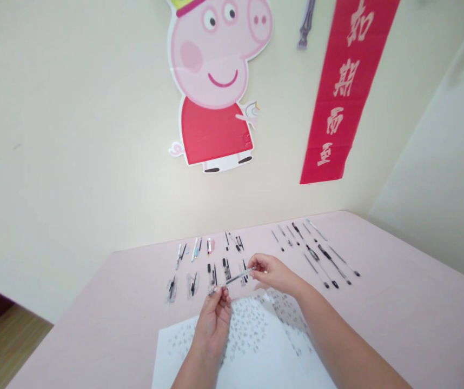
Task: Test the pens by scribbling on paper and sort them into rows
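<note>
A slim pen point(238, 277), partly clear and partly dark, spans the gap between my hands above the table. My left hand point(214, 319) pinches its lower left end, palm turned up. My right hand point(270, 272) has thumb and fingers closed on its upper right end. Whether it is one whole pen or a refill partly inside a barrel is too small to tell. Below the hands lies a white sheet of paper point(191, 362) covered with small dark marks. Just behind the pen, pen parts point(226, 268) lie on the table.
Disassembled pens point(193, 283) lie in two rows on the pink table point(106, 324). More pens and refills point(333, 263) are laid out at the right. Behind stands a wall with a cartoon pig cutout point(218, 129) and a red banner point(324, 129).
</note>
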`<state>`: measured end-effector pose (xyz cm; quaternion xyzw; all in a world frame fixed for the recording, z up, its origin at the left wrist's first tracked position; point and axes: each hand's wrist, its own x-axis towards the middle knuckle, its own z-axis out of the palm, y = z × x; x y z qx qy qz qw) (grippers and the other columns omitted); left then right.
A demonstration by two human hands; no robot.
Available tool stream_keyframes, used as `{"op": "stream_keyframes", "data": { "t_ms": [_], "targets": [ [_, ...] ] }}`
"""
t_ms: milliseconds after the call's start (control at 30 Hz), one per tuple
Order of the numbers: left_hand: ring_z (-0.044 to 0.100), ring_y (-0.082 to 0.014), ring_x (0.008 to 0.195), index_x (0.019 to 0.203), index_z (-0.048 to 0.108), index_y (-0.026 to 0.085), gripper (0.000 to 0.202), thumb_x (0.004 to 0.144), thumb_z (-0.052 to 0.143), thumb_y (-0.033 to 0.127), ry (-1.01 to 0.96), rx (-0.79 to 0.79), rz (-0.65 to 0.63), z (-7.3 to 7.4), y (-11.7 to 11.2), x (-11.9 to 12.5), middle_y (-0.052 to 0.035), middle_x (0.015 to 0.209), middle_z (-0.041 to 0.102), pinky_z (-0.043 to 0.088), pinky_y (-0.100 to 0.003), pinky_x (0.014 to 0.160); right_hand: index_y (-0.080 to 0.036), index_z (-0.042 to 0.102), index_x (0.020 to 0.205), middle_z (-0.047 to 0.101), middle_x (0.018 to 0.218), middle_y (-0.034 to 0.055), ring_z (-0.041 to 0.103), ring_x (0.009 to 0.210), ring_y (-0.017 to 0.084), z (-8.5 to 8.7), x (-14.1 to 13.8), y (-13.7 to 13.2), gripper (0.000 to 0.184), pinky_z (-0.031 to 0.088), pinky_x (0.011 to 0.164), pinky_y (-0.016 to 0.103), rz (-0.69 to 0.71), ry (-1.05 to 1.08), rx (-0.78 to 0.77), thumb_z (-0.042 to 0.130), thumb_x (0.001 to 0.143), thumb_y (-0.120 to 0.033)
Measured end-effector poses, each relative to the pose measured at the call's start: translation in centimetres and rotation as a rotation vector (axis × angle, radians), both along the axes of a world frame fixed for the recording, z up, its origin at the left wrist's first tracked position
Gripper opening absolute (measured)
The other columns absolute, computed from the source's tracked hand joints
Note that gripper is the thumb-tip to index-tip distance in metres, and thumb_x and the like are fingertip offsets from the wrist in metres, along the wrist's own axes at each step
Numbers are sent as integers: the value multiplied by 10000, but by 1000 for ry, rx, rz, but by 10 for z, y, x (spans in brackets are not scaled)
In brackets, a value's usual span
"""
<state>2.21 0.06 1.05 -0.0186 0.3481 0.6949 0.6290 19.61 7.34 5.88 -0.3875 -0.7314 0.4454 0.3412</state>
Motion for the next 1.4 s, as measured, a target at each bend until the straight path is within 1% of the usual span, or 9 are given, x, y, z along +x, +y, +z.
{"op": "stream_keyframes", "data": {
  "t_ms": [400, 767, 900, 1000, 1100, 1167, 1267, 1400],
  "targets": [
    [641, -86, 578, 737, 624, 71, 182, 834, 503, -25, 31, 2, -3, -3, 0, 0, -66, 673, 669, 560, -169, 550, -164, 584, 778, 563, 668, -14, 509, 618, 115, 3, 0, -1, 71, 419, 605, 238, -24, 4, -17, 613, 715, -181],
    [635, -76, 574, 727, 625, 76, 194, 836, 500, -25, 57, -4, 6, 0, -2, 2, -57, 670, 662, 556, -156, 558, -155, 589, 775, 572, 675, -5, 513, 616, 116, 2, 0, 0, 99, 423, 610, 246, -20, 34, -51, 634, 707, -213],
    [634, -76, 573, 729, 624, 76, 197, 840, 495, -24, 46, -4, 3, 0, -2, 2, -57, 666, 662, 557, -161, 557, -156, 598, 763, 574, 657, -9, 519, 611, 117, -1, -2, 0, 133, 424, 594, 244, -22, 46, -85, 658, 686, -247],
    [634, -76, 571, 728, 625, 70, 198, 841, 493, -26, 37, -7, 2, 0, -1, 1, -61, 663, 663, 557, -162, 556, -155, 604, 762, 588, 665, -4, 530, 613, 120, -4, -3, 1, 170, 432, 587, 247, -17, 87, -148, 678, 667, -275],
    [637, -76, 574, 721, 624, 68, 211, 843, 484, -34, 15, -9, 10, -1, 0, 1, -60, 662, 663, 556, -159, 555, -148, 624, 800, 618, 684, 11, 559, 631, 131, -7, -1, 2, 211, 452, 601, 261, 11, 136, -222, 685, 664, -297],
    [636, -73, 571, 717, 624, 69, 220, 844, 478, -37, 1, -10, 13, -2, 0, 1, -57, 662, 663, 556, -156, 553, -144, 636, 831, 635, 683, 15, 576, 637, 135, -7, 0, 3, 243, 462, 623, 272, 31, 155, -245, 689, 667, -315],
    [640, -75, 578, 723, 629, 68, 215, 842, 483, -37, -1, -7, 10, -2, 0, 1, -57, 669, 663, 558, -157, 556, -151, 621, 850, 658, 694, 20, 589, 616, 137, -6, 1, 3, 294, 466, 604, 278, 29, 169, -277, 706, 655, -354],
    [646, -77, 590, 736, 633, 65, 210, 839, 485, -42, 7, -2, 15, -1, 0, 0, -54, 680, 659, 560, -158, 564, -155, 586, 805, 681, 737, 43, 599, 610, 137, -5, 2, 3, 315, 464, 571, 269, 32, 162, -297, 712, 651, -400]
  ]
}}
